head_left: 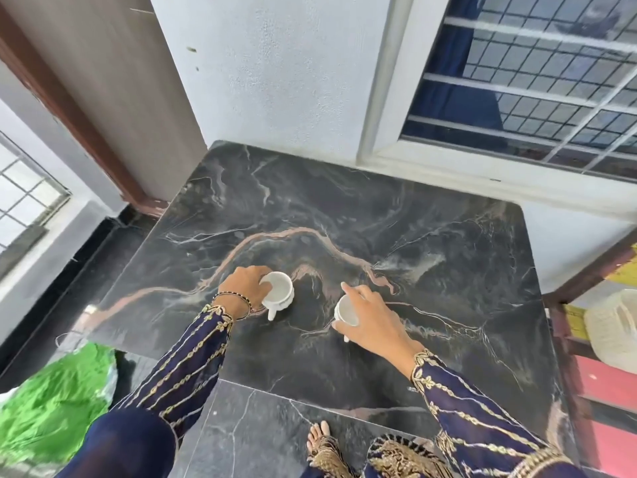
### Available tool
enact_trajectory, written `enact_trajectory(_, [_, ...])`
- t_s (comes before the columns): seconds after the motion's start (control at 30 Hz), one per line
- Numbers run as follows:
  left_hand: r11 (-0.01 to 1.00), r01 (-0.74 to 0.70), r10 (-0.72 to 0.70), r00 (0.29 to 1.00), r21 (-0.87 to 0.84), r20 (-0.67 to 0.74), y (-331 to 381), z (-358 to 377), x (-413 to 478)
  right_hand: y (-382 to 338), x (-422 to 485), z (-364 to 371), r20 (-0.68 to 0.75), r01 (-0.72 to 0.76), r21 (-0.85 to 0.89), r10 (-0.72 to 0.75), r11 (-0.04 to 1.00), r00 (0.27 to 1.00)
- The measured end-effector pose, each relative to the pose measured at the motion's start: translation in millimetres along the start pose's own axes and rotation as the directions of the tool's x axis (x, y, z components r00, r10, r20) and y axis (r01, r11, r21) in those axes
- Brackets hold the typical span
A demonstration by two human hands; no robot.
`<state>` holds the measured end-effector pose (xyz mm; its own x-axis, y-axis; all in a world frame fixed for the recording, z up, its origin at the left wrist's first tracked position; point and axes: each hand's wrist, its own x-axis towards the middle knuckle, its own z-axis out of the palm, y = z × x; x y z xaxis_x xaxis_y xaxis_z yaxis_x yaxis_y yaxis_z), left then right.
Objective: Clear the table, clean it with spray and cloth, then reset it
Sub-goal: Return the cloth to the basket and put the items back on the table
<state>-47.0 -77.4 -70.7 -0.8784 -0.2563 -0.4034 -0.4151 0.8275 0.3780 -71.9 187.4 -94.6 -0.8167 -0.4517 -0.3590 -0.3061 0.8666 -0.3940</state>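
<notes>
Standing at the near edge of the bench (pixel 431 236), the person shows one bare foot (pixel 319 439) on the grey floor tile, and both embroidered sleeves reach forward over the dark veined stone.

The right grip (pixel 374 320) comes first. It is wrapped round the body of the right cup (pixel 346 313), with the thumb on one side and the forefinger pointing loosely away. The cup tips toward the person and its handle hangs free below the hand. A little further in, near the middle of the bench, the left grip (pixel 246 288) holds the left cup (pixel 281 288) by its rim and wall. That handle also goes unused and points back to the near edge. Whether either cup rests on the bench or is just off it I cannot tell.

Both cups look like small glazed ceramic, so I judge them light, rigid, smooth enough to slip, and quick to chip against stone. A hold round the body is secure for so small a cup, and a finger through the handle would steady a longer carry. Both look empty, though dregs could be hidden.

Left of the bench lies a green bag (pixel 51 401) and right of it stands a white jug (pixel 613 329). Beyond its far edge are the wall (pixel 275 63) and a barred window (pixel 534 81).
</notes>
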Motion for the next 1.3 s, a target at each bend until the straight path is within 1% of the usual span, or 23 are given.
enact_trajectory(0.1, [0.999, 0.018, -0.018, 1.000, 0.036, -0.008, 1.6, -2.8, -4.5, -1.1, -3.8, -3.8, 0.018, -0.017, 0.019, 0.017, 1.000, 1.000])
enact_trajectory(0.23, [0.969, 0.046, -0.038, 0.999, 0.243, -0.036, 14.2, -6.2, -14.4, 2.4, -13.3, -13.4, -0.009, -0.012, 0.021, 0.012, 1.000, 1.000])
enact_trajectory(0.3, [0.953, 0.037, -0.018, 0.998, 0.299, -0.066, 23.9, -8.8, -19.0, 7.6, -19.2, -19.1, -0.026, 0.000, 0.037, 0.001, 0.999, 1.000])
enact_trajectory(0.43, [0.942, 0.002, 0.052, 0.987, 0.335, -0.151, 49.0, -15.8, -25.4, 22.5, -32.6, -30.6, -0.065, 0.000, 0.078, 0.005, 0.997, 0.998])
enact_trajectory(0.5, [0.939, -0.051, 0.116, 0.978, 0.340, -0.174, 68.2, -13.0, -25.1, 35.1, -42.2, -36.2, -0.092, 0.001, 0.099, 0.008, 0.995, 0.996])
enact_trajectory(0.57, [0.949, -0.114, 0.170, 0.971, 0.295, -0.170, 89.1, -7.3, -27.0, 46.8, -52.1, -40.1, -0.110, 0.001, 0.111, 0.012, 0.994, 0.994])
enact_trajectory(0.7, [0.923, -0.317, 0.345, 0.933, 0.219, -0.105, 146.8, 18.4, -32.9, 80.5, -76.7, -48.1, -0.145, -0.049, 0.186, 0.077, 0.981, 0.986])
enact_trajectory(0.83, [0.856, -0.483, 0.488, 0.873, 0.184, 0.019, 217.3, 58.9, -41.6, 132.4, -108.2, -54.6, -0.198, -0.111, 0.266, 0.167, 0.958, 0.966])
enact_trajectory(0.93, [0.786, -0.577, 0.567, 0.816, 0.221, 0.112, 272.7, 95.2, -49.6, 181.8, -133.4, -59.0, -0.238, -0.161, 0.329, 0.246, 0.931, 0.939])
enact_trajectory(1.03, [0.743, -0.628, 0.601, 0.778, 0.229, 0.182, 330.2, 133.4, -57.4, 238.2, -159.9, -62.6, -0.272, -0.184, 0.403, 0.310, 0.896, 0.911])
enact_trajectory(1.17, [0.714, -0.668, 0.616, 0.741, 0.209, 0.267, 425.0, 200.7, -71.0, 341.0, -206.9, -73.7, -0.274, -0.216, 0.499, 0.389, 0.839, 0.880])
enact_trajectory(1.3, [0.671, -0.718, 0.614, 0.678, 0.186, 0.403, 522.6, 285.0, -87.5, 457.7, -254.6, -75.7, -0.231, -0.321, 0.555, 0.513, 0.768, 0.827])
